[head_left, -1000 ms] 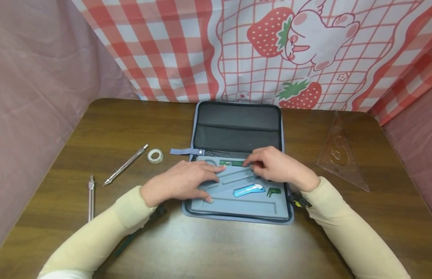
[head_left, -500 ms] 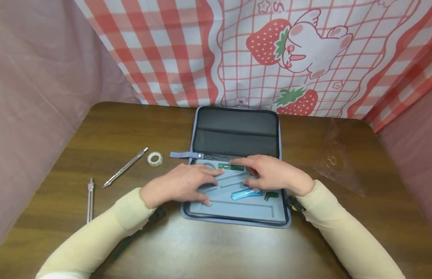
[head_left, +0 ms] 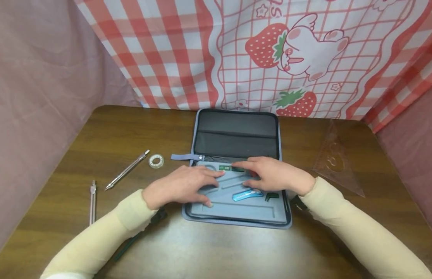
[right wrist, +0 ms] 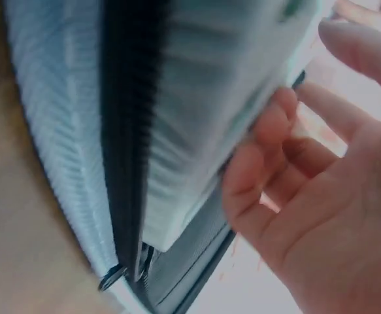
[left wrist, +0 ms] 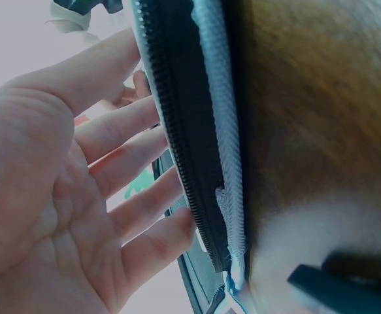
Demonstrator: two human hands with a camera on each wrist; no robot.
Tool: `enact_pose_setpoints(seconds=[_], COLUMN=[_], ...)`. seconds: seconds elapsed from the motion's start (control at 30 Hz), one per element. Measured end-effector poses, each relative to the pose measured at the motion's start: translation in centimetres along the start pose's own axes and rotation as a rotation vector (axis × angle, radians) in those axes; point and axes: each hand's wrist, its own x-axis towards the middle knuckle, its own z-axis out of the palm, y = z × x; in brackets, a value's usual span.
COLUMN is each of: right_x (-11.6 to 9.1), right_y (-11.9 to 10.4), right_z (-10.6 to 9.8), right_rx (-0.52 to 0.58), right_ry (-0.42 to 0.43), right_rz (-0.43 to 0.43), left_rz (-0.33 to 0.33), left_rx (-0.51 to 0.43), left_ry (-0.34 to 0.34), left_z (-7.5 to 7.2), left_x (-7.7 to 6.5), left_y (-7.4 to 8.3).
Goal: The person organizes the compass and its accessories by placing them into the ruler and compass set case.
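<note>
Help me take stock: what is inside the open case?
Inside the case, the tray shows a blue cutter, a green strip and a small green angled piece. The left hand and right hand cover parts of the tray; whatever is under them can't be seen.

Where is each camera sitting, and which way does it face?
Head: on the person's head, facing forward and down at the open blue rectangular zip case; left hand, right hand and cream sleeves show.
Left wrist: on that wrist, facing the case's black zipper; the left hand's palm side shows.
Right wrist: on that wrist, facing the case's side and pale blue-grey insert; the right hand's palm side shows.
Both wrist views share the zipper edge.
</note>
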Motion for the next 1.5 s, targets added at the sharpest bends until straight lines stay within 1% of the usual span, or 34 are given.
enact_pose_setpoints(seconds=[0.1,0.17,0.27,0.37,0.47,0.53,0.67,0.73,0.77,0.83,0.93,1.0,1.1,1.33,1.43,1.5], right_x=[-0.9,-1.9,-3.3,-4.1,-4.3,-4.2,-4.6,-4.7,-4.7,-4.6,-4.4,-4.3,-4.4,-4.7,-4.7,-4.8], right_y=[0.7,1.1,1.4,1.7,1.9,2.0,2.1,2.1,2.1,2.0,1.9,1.9,2.0,2.1,2.2,2.3], right_z=[-0.2,-0.1,0.5,1.2,1.8,2.0,2.0,1.8,1.8,1.8,1.9,2.0,1.9,1.5,1.6,1.7], right_rx=[0.124,0.195,0.267,0.342,0.371,0.365,0.353,0.355,0.358,0.364,0.378,0.391,0.399,0.405,0.413,0.418], right_ry=[0.088,0.127,0.148,0.153,0.155,0.140,0.095,0.079,0.071,0.057,0.039,0.030,0.028,0.030,0.029,0.029], right_rz=[0.013,0.028,0.053,0.067,0.056,0.032,0.006,0.005,0.004,0.002,0.000,0.006,0.020,0.031,0.029,0.029], left_rz=[-0.004,-0.008,-0.010,-0.018,-0.022,-0.014,0.031,0.038,0.030,-0.016,-0.114,-0.177,-0.240,-0.338,-0.383,-0.396], left_rx=[-0.001,-0.002,-0.004,0.001,0.002,-0.017,-0.130,-0.186,-0.209,-0.223,-0.191,-0.142,-0.100,-0.098,-0.106,-0.104], left_ry=[0.009,0.015,0.016,0.016,0.021,0.022,0.055,0.089,0.108,0.128,0.134,0.107,0.063,-0.005,-0.050,-0.077], left_z=[0.0,0.1,0.2,0.2,0.2,0.1,-0.5,-1.2,-1.6,-2.3,-2.5,-2.2,-1.7,-1.2,-1.1,-0.9], left_x=[0.0,0.1,-0.1,-0.4,-0.7,-0.8,-1.0,-1.5,-1.9,-3.0,-4.9,-6.2,-7.8,-11.5,-12.5,-13.0], left_y=[0.0,0.0,0.0,0.0,0.0,-0.2,-0.8,-1.4,-1.7,-2.3,-3.3,-3.9,-4.6,-4.9,-4.8,-4.8])
